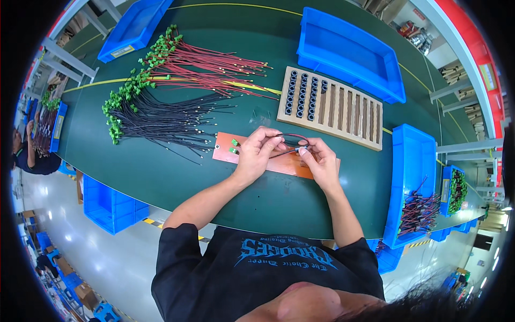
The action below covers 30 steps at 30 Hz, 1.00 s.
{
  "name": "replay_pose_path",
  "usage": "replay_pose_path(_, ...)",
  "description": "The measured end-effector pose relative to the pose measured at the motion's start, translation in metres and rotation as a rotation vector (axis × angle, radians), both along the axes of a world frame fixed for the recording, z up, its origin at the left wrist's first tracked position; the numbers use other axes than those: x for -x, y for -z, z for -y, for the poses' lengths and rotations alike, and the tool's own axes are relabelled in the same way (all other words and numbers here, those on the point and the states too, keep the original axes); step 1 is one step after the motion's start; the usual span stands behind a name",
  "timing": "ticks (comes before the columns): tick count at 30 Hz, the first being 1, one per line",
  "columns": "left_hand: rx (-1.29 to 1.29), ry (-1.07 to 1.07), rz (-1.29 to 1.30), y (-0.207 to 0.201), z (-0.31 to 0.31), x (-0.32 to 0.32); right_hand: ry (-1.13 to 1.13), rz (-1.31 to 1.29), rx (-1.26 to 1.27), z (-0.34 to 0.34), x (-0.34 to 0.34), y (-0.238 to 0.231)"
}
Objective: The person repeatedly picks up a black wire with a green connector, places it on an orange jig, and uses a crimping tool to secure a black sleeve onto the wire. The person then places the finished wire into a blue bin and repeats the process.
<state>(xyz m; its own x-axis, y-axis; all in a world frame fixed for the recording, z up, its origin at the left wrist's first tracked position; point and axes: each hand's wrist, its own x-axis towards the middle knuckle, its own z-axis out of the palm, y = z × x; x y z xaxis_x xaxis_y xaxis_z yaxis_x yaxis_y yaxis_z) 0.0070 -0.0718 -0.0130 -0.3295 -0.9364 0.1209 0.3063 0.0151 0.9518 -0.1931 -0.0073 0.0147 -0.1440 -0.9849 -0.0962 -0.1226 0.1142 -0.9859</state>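
Note:
Over an orange-brown board (222,153), my two hands work close together on a pair of thin wires. My left hand (256,154) is closed, its thumb and fingers pinching the wires. Green connectors (234,146) poke out beside it, over the board's left end. A black wire (292,135) arches from the left fingertips toward the right ones, and a dark red length runs below it. My right hand (320,163) is pinched around the wires near a small dark part with a pale end, mostly hidden by the fingers.
Bundles of black wires (166,115) and red wires (209,61) with green connectors lie at far left. A slotted wooden tray (348,110) holds rows of dark round parts. Blue bins (348,45) stand behind and at right (407,161); another person's arm (30,142) shows at far left.

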Motion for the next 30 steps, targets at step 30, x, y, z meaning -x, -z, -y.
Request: replay_pose_path(30, 0.315, 0.132, 0.266, -0.008, -0.004, -0.012, -0.150, 0.133, 0.083, -0.004, 0.013, 0.012)
